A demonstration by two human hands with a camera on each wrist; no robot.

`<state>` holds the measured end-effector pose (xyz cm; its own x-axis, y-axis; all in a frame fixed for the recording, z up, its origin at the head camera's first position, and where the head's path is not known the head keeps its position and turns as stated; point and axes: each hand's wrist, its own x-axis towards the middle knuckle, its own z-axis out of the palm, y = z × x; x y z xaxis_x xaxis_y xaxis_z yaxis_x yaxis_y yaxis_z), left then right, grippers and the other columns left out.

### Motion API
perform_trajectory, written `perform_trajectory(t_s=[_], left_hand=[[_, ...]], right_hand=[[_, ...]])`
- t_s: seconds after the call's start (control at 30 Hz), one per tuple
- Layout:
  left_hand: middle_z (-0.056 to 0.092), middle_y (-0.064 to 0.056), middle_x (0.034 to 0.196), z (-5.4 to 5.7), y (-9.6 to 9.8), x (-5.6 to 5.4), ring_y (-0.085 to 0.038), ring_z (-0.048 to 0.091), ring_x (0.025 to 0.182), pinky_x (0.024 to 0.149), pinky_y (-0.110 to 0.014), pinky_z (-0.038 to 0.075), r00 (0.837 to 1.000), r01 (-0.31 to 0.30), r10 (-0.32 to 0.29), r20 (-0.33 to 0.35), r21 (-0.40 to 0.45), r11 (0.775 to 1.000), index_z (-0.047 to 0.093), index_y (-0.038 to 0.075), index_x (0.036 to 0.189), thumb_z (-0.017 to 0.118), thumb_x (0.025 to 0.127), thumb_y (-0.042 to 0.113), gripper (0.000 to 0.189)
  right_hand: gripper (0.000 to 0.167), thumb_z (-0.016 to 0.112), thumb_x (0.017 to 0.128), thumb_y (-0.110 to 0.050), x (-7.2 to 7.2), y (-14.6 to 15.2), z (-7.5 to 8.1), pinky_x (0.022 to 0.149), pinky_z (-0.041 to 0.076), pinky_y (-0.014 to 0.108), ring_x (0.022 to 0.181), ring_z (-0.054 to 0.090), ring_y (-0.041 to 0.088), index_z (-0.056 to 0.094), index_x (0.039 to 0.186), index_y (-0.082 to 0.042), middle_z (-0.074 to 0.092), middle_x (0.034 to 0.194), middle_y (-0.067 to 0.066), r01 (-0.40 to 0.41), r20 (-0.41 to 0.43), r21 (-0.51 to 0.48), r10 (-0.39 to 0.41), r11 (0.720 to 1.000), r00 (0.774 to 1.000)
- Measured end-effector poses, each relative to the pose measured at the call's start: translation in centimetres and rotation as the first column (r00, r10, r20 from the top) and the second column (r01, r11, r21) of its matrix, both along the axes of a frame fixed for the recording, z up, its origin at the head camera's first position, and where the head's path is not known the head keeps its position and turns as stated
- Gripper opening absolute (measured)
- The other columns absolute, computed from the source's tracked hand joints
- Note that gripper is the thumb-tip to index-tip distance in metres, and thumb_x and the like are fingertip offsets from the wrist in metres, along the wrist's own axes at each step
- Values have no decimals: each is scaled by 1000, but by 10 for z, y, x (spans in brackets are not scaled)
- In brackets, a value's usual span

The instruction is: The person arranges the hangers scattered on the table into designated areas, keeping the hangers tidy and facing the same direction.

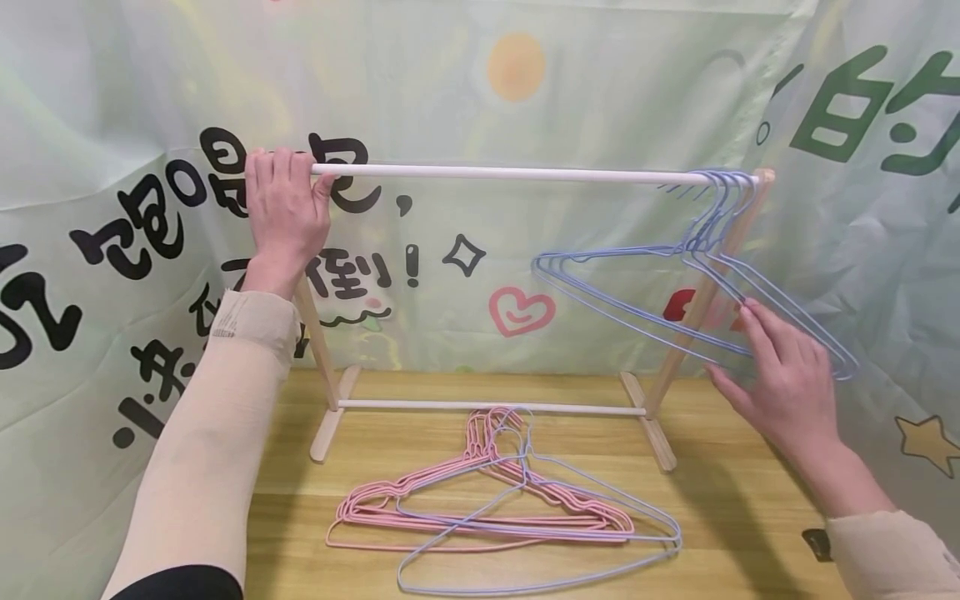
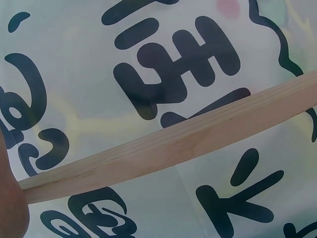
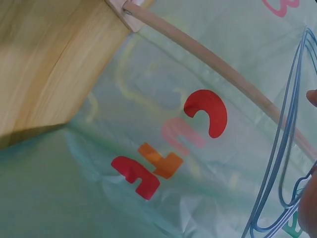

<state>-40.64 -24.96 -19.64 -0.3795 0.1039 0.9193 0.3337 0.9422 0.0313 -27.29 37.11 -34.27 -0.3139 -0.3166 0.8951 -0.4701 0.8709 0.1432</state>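
My left hand [image 1: 287, 204] grips the left end of the white top rod of a small clothes rack [image 1: 480, 172]. In the left wrist view, the rack's wooden post [image 2: 173, 139] slants across. Several blue clothes hangers [image 1: 701, 244] hang bunched at the rod's right end, by the right post. My right hand [image 1: 795, 383] is at their right side, fingertips touching the wires, thumb spread apart below. Those blue wires [image 3: 285, 134] also appear at the right edge of the right wrist view. Pink clothes hangers [image 1: 352, 500] lie stacked on the table with blue hangers [image 1: 480, 592] over them.
The rack stands on wooden feet [image 1: 327, 433] joined by a white lower rod [image 1: 487, 406]. Behind it hangs a pale green printed cloth [image 1: 450, 100]. A small dark object [image 1: 817, 544] lies on the wooden table [image 1: 720, 500] near my right sleeve.
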Motion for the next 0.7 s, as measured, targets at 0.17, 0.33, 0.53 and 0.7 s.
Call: perform_trajectory(t_s=[0.17, 0.33, 0.53, 0.7], left_hand=[[40, -19, 99, 0, 0, 0, -42, 34, 101, 112, -51, 25, 1000, 0, 0, -3, 1, 1000, 47, -2, 107, 40, 110, 46, 48], [40, -19, 99, 0, -2, -2, -43, 33, 101, 112, -51, 24, 1000, -1, 1, -2, 6, 1000, 47, -2, 107, 42, 110, 44, 47], [40, -20, 100, 1, -3, -3, -43, 33, 102, 113, -51, 24, 1000, 6, -6, 9, 8, 1000, 47, -2, 107, 43, 110, 44, 46], [39, -20, 100, 1, -2, -4, -43, 33, 102, 116, -51, 22, 1000, 8, -8, 29, 6, 1000, 46, -2, 108, 40, 110, 46, 48]], right_hand=[[83, 50, 99, -66, 6, -7, -2, 94, 43, 66, 116, 56, 55, 60, 136, 8, 58, 144, 23, -30, -11, -18, 30, 999, 999], [81, 54, 99, -63, 14, -20, -7, 118, 36, 44, 114, 57, 56, 60, 136, 9, 59, 141, 26, -99, -15, -37, 98, 994, 995], [79, 57, 99, -59, 21, -40, -22, 119, 27, 24, 110, 58, 54, 58, 137, 10, 60, 137, 29, -182, 2, -46, 183, 982, 983], [78, 56, 100, -58, 28, -55, -40, 119, 25, 22, 112, 58, 49, 56, 139, 10, 60, 137, 28, -216, 76, -39, 219, 976, 973]])
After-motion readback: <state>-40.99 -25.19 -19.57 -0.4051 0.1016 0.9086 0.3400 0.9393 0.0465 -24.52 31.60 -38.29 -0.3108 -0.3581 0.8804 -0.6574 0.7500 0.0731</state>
